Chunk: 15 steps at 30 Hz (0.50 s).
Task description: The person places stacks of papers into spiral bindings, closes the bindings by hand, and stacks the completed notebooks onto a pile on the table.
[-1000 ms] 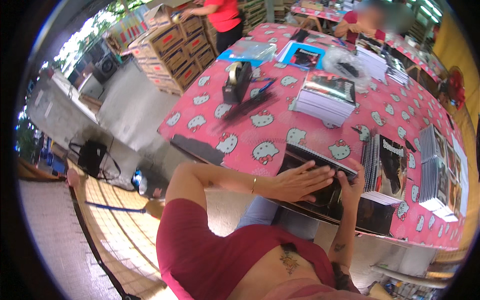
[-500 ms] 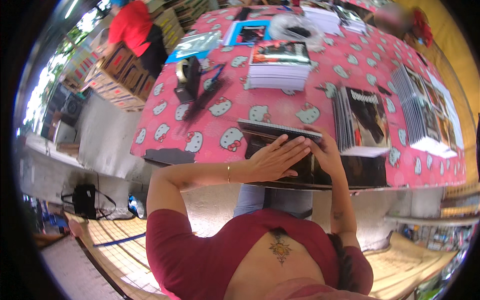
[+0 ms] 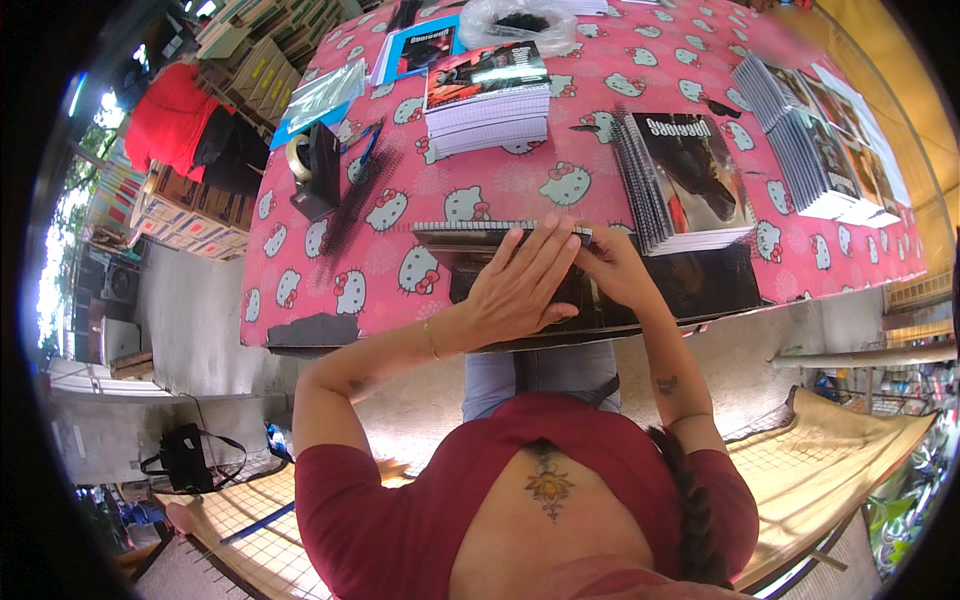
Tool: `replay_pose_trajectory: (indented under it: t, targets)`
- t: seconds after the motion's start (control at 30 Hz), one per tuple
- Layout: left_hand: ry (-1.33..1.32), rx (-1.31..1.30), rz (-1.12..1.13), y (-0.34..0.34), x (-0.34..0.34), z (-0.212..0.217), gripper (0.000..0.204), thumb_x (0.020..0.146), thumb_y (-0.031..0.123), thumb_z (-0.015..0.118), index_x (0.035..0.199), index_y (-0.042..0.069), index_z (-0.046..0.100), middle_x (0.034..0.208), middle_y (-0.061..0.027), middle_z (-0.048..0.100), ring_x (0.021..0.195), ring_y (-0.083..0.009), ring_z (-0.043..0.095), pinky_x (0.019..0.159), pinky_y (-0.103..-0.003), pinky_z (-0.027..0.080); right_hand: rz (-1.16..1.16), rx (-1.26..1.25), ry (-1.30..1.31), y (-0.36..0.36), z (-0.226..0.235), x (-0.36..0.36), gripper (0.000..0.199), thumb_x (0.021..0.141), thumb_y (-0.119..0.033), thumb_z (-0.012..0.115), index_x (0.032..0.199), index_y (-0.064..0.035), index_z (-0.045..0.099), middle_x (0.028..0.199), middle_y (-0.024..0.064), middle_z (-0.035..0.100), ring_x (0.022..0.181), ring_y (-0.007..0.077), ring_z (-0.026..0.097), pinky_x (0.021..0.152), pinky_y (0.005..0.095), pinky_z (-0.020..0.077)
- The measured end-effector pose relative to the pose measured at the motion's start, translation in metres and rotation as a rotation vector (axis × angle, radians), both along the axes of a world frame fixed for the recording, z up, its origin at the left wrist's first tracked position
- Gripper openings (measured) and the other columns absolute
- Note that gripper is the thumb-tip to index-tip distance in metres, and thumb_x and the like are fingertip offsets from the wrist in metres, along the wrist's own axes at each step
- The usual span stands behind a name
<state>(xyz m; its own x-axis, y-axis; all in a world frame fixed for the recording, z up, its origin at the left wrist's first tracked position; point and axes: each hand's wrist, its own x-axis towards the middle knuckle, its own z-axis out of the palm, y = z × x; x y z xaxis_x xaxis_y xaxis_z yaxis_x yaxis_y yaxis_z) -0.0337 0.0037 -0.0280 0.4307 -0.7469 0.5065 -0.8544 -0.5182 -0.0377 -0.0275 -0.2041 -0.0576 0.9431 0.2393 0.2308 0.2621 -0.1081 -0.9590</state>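
Observation:
A dark-covered notebook (image 3: pixel 462 240) with a row of holes or a binding along its far edge lies before me at the table's near edge. My left hand (image 3: pixel 522 282) rests across it, fingers stretched out flat, tips near the bound edge. At the notebook's right end, my right hand (image 3: pixel 612 268) is closed on the corner, thumb and fingers partly hidden by the left hand. Dark printed sheets or covers (image 3: pixel 705 280) lie under both hands. Just beyond the right hand stands a stack of spiral notebooks (image 3: pixel 690 180) with dark covers.
A pile of unbound books (image 3: pixel 487 110), a tape dispenser (image 3: pixel 315 172) and loose black binding coils (image 3: pixel 352 215) lie on the pink tablecloth (image 3: pixel 560 185). More spiral notebooks (image 3: pixel 830 165) stand far right. A plastic bag (image 3: pixel 520 25) sits at the back. A person in red (image 3: pixel 170 120) bends over boxes at left.
My view has shifted, so the tabletop sits higher and farther left. My left hand's fingers have turned to point more away from me over the notebook's edge; the right hand keeps its hold.

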Motion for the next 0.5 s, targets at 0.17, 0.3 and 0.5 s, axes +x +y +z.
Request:
replay_pose_trajectory:
  t: [0.17,0.3,0.5]
  targets:
    - [0.156,-0.166,0.044,-0.001,0.039,0.034,0.027,0.096,0.026,0.067,0.116,0.008,0.066,0.106,-0.0066,0.072,0.096,-0.0258,0.068,0.118,-0.055,0.027,-0.050,-0.167,-0.011,-0.005,0.011,-0.006,0.025,0.096,-0.013,0.069,0.116,0.0018,0.069,0.093,0.0093,0.072,0.082,0.0100,0.058,0.076,0.0304,0.0499]
    - [0.218,-0.228,0.022,-0.005,0.035,0.038,0.020,0.093,0.024,0.071,0.108,0.010,0.069,0.096,-0.0037,0.073,0.089,-0.0245,0.070,0.116,-0.054,0.028,-0.054,0.103,0.018,-0.018,0.025,-0.008,0.029,0.097,-0.016,0.069,0.118,0.0048,0.070,0.093,0.0050,0.072,0.087,0.0084,0.060,0.080,0.0277,0.0512]
    - [0.184,-0.256,0.005,-0.008,0.036,0.034,0.016,0.091,0.021,0.072,0.103,0.011,0.069,0.087,-0.0054,0.072,0.082,-0.0260,0.070,0.113,-0.056,0.034,0.040,-0.061,0.051,-0.043,0.036,0.012,0.022,0.097,-0.014,0.070,0.108,0.0040,0.073,0.090,0.0019,0.070,0.084,0.0056,0.060,0.077,0.0258,0.0514]
